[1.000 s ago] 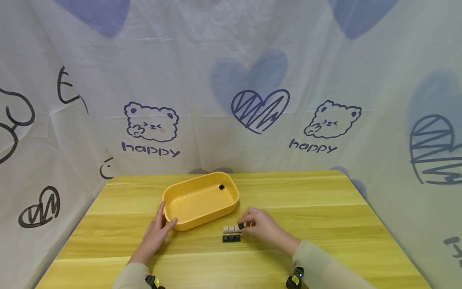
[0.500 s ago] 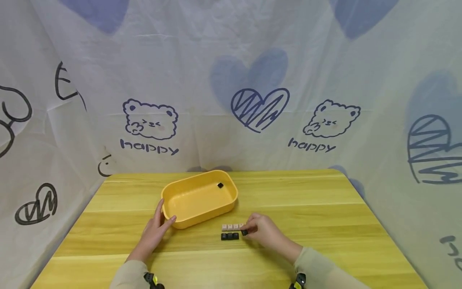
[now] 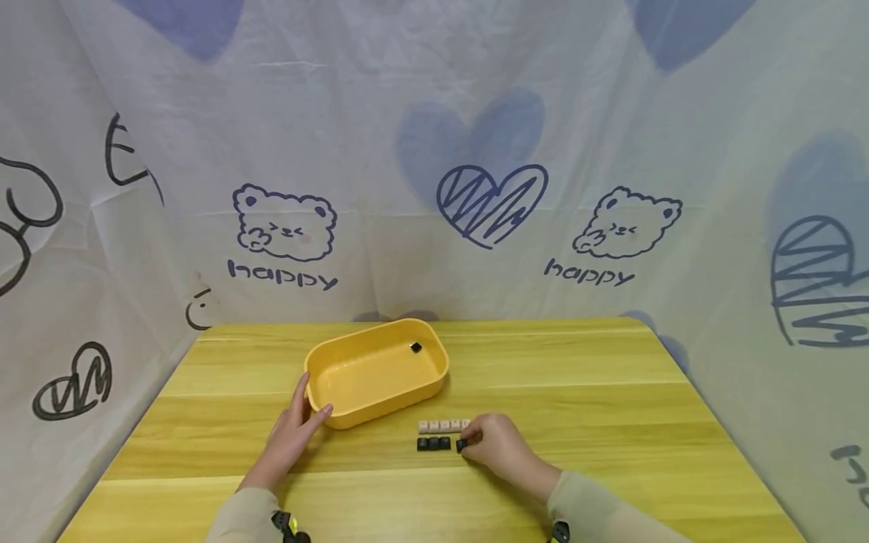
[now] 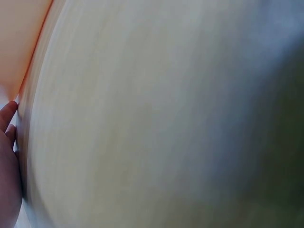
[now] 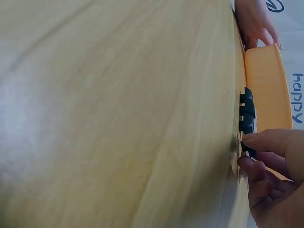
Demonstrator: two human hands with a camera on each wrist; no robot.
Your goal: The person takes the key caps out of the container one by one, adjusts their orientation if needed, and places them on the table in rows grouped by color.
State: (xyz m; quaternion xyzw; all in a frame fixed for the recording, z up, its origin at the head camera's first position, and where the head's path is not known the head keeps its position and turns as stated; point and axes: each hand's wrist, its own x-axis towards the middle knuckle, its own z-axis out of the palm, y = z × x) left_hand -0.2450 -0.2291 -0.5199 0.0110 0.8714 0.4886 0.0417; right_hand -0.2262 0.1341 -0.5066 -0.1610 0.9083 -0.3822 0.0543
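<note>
In the head view my right hand [image 3: 501, 445] pinches a black keycap [image 3: 462, 446] at the table surface. It is just right of a short row of black keycaps [image 3: 433, 444], a small gap apart. Behind that row is a line of several white keycaps [image 3: 444, 426], whose right end is partly behind my fingers. My left hand [image 3: 290, 436] rests against the near left corner of a yellow bin [image 3: 370, 409], thumb and fingers spread on either side. One black keycap [image 3: 416, 348] lies inside the bin. The right wrist view shows thumb and fingertips on the black keycap [image 5: 248, 150].
The wood-grain table [image 3: 584, 392] carries the bin and keycap rows near its middle. A white cloth [image 3: 380, 151] printed with hearts and bears hangs behind and at both sides. Wrist-worn devices [image 3: 290, 526] sit near both sleeves.
My right hand has moved slightly toward me with the black keycap, from the white row down to the right end of the black row. My left hand stays at the bin.
</note>
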